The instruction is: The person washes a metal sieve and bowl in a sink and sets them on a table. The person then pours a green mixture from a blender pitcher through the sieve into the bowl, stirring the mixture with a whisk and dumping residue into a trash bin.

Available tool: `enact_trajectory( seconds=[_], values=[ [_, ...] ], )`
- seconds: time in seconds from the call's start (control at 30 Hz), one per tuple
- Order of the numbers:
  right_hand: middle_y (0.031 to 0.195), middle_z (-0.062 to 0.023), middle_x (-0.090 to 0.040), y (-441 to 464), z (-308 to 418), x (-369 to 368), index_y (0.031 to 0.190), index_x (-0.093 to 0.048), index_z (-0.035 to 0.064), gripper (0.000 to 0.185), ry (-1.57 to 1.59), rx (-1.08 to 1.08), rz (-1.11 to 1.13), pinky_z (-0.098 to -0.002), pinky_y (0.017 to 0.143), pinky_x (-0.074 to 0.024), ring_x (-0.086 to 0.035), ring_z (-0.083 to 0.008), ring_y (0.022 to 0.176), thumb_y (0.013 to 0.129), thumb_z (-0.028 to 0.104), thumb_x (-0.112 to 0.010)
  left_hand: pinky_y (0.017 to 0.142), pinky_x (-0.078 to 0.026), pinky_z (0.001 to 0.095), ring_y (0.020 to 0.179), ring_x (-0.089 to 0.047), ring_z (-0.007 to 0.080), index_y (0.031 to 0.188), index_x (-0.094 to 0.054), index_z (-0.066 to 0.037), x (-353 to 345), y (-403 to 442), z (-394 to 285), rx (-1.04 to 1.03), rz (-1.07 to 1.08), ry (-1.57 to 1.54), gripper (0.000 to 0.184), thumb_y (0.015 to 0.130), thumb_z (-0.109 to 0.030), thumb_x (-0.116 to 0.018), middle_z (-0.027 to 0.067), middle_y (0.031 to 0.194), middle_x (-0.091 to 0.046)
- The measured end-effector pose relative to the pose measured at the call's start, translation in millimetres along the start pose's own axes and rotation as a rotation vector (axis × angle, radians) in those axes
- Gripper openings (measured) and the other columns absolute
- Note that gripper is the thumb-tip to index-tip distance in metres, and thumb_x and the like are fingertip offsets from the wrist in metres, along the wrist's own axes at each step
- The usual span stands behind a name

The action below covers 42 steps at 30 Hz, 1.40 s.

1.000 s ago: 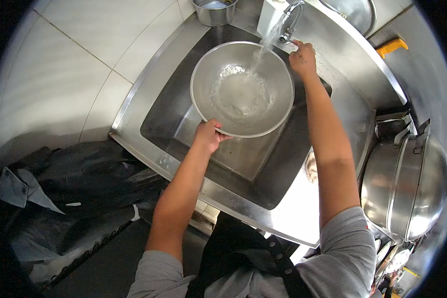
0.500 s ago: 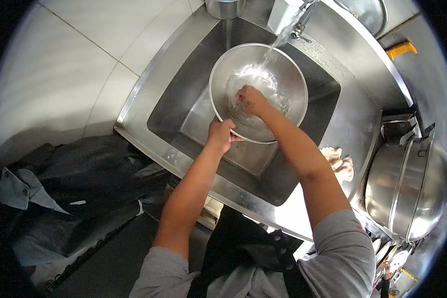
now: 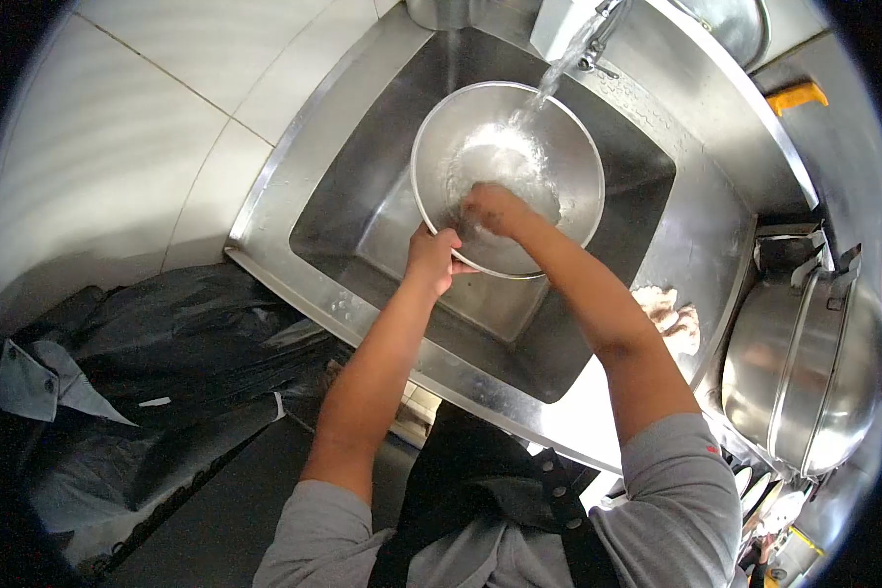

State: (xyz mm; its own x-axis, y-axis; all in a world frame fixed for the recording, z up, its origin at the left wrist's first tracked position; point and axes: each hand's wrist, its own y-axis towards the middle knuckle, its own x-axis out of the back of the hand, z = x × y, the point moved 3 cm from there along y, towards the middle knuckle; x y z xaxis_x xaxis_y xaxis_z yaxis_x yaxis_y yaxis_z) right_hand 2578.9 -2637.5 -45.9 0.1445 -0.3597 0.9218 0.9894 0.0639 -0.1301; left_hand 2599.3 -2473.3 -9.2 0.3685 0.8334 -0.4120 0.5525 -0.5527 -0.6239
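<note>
A large stainless steel mixing bowl is held over the sink, tilted a little, with water in its bottom. My left hand grips the bowl's near-left rim, thumb on top and fingers underneath. Inside the bowl, my right hand is curled at the water, low on the near-left side. Motion blurs it, and whatever its fingers hold, if anything, is hidden. Water runs from the faucet into the far side of the bowl.
A crumpled pale cloth lies on the counter right of the sink. Beyond it stand large rounded steel vessels. A yellow-orange handle shows at upper right. Black plastic sheeting fills the left side. A metal container stands behind the sink.
My right hand has shifted slightly down inside the bowl, and the water swirls differently. My left hand keeps its hold on the rim.
</note>
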Motion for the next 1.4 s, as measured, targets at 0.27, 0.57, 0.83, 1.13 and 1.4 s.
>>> enact_trajectory(
  seconds=[0.27,0.57,0.83,1.13,1.4],
  values=[
    [0.098,-0.0163,-0.064,7.0,-1.2,-1.8,0.095,-0.071,0.0105,0.019,0.062,-0.162,0.058,-0.0413,0.088,-0.05,-0.061,-0.0349,0.097,0.083,0.009,-0.057,0.064,-0.061,0.0577,0.082,-0.065,0.0399,0.125,-0.042,-0.002,5.5,7.5,3.8,0.042,-0.021,0.006,0.053,0.073,0.002,-0.051,0.0189,0.108,-0.054],
    [0.1,-0.0178,-0.066,-15.4,5.4,7.8,0.096,-0.071,0.0099,0.019,0.032,-0.178,0.18,-0.0421,0.085,-0.0503,-0.063,-0.0349,0.098,0.084,0.006,-0.056,0.07,-0.06,0.0581,0.091,-0.063,0.0392,0.122,-0.046,0.003,5.2,-6.3,-2.6,-0.023,-0.085,0.019,0.048,0.075,0.0,-0.055,0.0205,0.109,-0.056],
    [0.107,-0.0244,-0.06,-72.1,-110.1,197.3,0.109,-0.064,0.0003,0.032,-0.413,-0.484,-1.04,-0.0451,0.083,-0.049,-0.057,-0.0375,0.102,0.08,0.012,-0.059,0.093,-0.047,0.0295,0.113,-0.061,0.0243,0.144,-0.042,-0.005,31.9,-46.5,-81.0,-0.816,-0.288,0.464,0.07,0.078,0.017,-0.044,0.0168,0.131,-0.058],
    [0.113,-0.0117,-0.065,-2.9,-206.1,156.1,0.106,-0.067,0.0061,0.028,-0.162,-0.608,-0.014,-0.0402,0.078,-0.0523,-0.061,-0.0294,0.101,0.086,0.015,-0.05,0.103,-0.043,0.037,0.128,-0.05,0.0326,0.14,-0.043,0.004,43.8,-92.1,-137.4,-1.462,-0.347,0.776,0.062,0.081,0.022,-0.04,0.0218,0.139,-0.05],
    [0.123,-0.0124,-0.062,-36.5,-146.1,153.0,0.137,-0.052,0.0102,0.048,0.452,-0.676,-0.337,-0.0357,0.088,-0.0487,-0.058,-0.0242,0.108,0.09,0.018,-0.052,0.103,-0.045,0.0441,0.132,-0.044,0.0372,0.14,-0.042,0.002,46.7,-122.9,-140.0,-1.66,-0.305,0.771,0.053,0.09,0.003,-0.061,0.0251,0.145,-0.039]
  ],
)
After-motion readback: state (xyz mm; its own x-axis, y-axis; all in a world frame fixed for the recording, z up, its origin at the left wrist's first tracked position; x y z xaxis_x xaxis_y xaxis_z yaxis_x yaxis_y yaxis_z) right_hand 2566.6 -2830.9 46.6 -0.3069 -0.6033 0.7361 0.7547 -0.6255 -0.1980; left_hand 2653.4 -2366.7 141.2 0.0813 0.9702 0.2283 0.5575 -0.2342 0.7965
